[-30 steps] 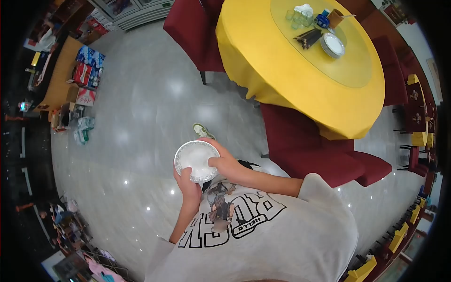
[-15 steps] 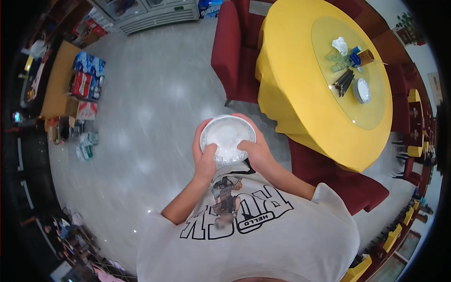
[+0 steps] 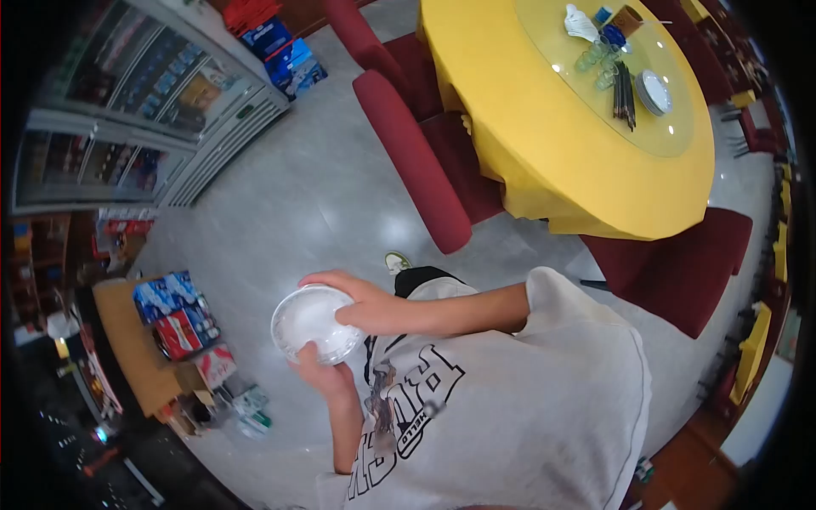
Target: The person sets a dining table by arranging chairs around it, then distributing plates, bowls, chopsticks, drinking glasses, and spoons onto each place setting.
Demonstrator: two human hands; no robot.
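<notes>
Both hands hold a round white bowl with a patterned rim in front of my waist. My left hand grips its near edge, thumb over the rim. My right hand wraps the far right side, with the thumb reaching inside and the fingers along the outer edge. I cannot tell whether more bowls are nested underneath. The inside shows only white.
A round table with a yellow cloth carries chopsticks, glasses and stacked white plates. Red chairs stand beside it. Drink packs and boxes sit at left, near a glass-door fridge.
My body and view have turned left. The bowl, still in both hands, has shifted left and down in view; a shoe and the fridge's glass doors now show.
</notes>
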